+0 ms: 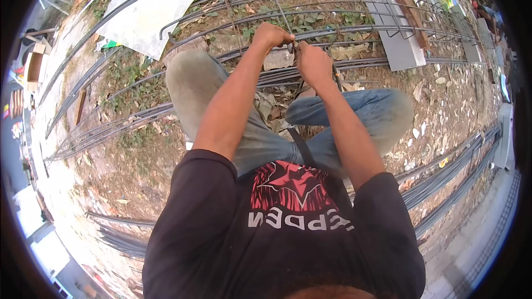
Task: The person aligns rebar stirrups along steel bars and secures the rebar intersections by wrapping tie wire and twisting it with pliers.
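A cage of long steel bars (354, 30) with bent stirrups (281, 10) lies across the ground in front of my knees. My left hand (271, 36) is closed at the near bars, its thumb and finger pressed together beside a stirrup; what they pinch is too small to name. Just right of it, my right hand (315, 65) is closed around a dark tool, mostly hidden by the palm, with a handle showing below the hand. Both hands nearly meet at the bar.
A grey block (388, 27) supports the cage at the right, beside a reddish-brown piece (413, 19). A pale sheet (141, 16) lies at upper left. More bars (443, 180) lie at lower right. Part of another person (490, 16) shows at the far right.
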`<state>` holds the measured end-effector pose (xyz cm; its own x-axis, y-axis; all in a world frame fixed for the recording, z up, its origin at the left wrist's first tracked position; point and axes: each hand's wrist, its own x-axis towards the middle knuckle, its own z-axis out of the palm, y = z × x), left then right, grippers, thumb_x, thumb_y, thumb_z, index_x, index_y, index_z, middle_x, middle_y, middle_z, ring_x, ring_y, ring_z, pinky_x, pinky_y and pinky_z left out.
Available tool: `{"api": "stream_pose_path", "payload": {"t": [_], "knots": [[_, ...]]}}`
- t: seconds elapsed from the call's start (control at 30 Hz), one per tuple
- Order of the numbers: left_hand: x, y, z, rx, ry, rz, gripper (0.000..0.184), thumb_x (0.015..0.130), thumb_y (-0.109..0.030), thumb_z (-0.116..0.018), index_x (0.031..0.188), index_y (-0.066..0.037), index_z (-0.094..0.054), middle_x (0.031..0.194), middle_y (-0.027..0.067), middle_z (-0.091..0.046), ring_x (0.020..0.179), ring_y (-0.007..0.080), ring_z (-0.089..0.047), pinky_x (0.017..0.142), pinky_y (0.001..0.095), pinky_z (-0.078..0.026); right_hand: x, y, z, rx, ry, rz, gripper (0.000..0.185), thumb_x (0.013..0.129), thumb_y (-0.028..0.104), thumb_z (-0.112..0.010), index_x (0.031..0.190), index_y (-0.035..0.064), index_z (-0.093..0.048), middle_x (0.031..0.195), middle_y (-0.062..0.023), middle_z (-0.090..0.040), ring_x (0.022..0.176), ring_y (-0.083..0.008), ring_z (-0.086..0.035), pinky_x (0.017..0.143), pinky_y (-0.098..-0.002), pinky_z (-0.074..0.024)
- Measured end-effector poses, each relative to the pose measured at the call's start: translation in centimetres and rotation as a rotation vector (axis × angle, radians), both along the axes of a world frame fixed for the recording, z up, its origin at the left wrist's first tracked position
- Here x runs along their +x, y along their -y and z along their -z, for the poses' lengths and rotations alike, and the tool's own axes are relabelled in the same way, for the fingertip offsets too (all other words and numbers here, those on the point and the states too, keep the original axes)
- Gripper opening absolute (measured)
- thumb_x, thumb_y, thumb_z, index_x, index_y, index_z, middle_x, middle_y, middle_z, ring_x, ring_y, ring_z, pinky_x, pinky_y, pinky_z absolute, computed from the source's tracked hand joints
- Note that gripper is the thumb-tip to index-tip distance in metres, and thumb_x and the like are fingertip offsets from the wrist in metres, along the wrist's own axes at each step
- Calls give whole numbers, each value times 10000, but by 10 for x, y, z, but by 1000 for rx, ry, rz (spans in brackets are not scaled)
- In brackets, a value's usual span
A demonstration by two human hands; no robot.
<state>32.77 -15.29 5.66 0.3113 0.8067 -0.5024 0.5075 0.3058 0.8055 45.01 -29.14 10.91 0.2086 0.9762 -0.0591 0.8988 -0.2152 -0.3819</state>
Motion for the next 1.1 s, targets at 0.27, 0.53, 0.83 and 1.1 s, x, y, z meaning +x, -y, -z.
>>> {"api": "stream_pose_path", "payload": {"t": [0.27, 0.53, 0.83, 1.1], "knots": [[-3, 4, -13, 98, -70, 52, 309, 718, -249, -934, 928, -44, -836, 832, 107, -781, 713, 181, -690, 707, 377, -544, 58, -92, -16, -17, 154, -462, 141, 863, 226, -699, 972, 173, -771, 914, -131, -744, 936, -360, -713, 864, -512, -542], [1, 16, -9, 192, -19, 66, 248, 800, -207, -868, 818, 23, -777, 714, 98, -732, 636, 189, -694, 637, 359, -543, 53, -90, 7, 255, 309, -517, 90, 790, 233, -771, 843, 167, -800, 956, -103, -749, 1079, -281, -662, 1005, -497, -457], [6, 22, -33, 125, -30, 37, 203, 835, -139, -837, 819, 52, -769, 737, 127, -734, 624, 180, -678, 591, 353, -531, 42, -53, 49, 231, 182, -241, 246, 901, 254, -647, 945, 26, -728, 1050, -202, -681, 1086, -370, -620, 972, -488, -461], [3, 13, -15, 149, 26, 10, 184, 824, -131, -830, 848, 47, -791, 759, 127, -748, 629, 179, -680, 616, 359, -539, 6, -5, 41, 594, 65, 52, 221, 898, 181, -667, 1040, 18, -623, 1068, -175, -625, 1095, -370, -593, 980, -534, -455]]}}
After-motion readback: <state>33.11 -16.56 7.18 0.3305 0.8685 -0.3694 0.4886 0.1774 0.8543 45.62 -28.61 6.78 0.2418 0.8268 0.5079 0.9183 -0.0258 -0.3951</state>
